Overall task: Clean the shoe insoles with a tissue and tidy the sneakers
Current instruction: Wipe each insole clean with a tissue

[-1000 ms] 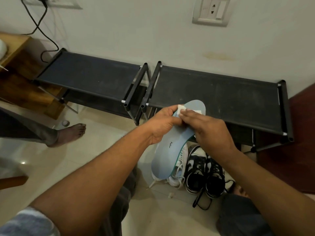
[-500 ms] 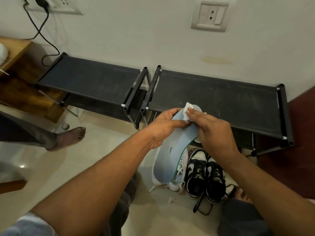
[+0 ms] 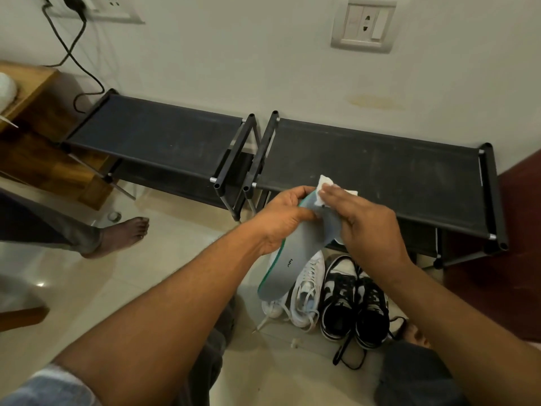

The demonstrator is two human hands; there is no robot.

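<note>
The insole (image 3: 295,259) was held up in the air over the sneakers, slanting from its heel end low down to its toe end high by the front rail of the shoe rack (image 3: 380,171). The left hand (image 3: 281,218) had its grip curled round the insole's edge near the front, holding it steady. The right hand (image 3: 369,227) kept its fingers fairly straight and pressed the tissue (image 3: 325,183) flat against the insole; I could not tell whether its thumb pinched anything underneath.

A second earlier the tissue had sat lower on the forepart, with the rounded toe showing bare beyond it. Now the wipe had run right up to the tip, and the tissue stuck out past the edge. To my eye that stroke was finished, so the hand would have to come back down for another pass or the insole be turned over.

On the floor (image 3: 146,288) below stood a white pair of sneakers (image 3: 307,291) and, just beside it, a black-and-white pair (image 3: 354,306) with a loose lace (image 3: 348,356) trailing. A second rack (image 3: 152,136) stood to the left, and another person's bare foot (image 3: 123,235) rested well apart from the work. Nothing blocked the hands; the trailing lace was the likeliest thing to snag when the sneakers got tidied.
</note>
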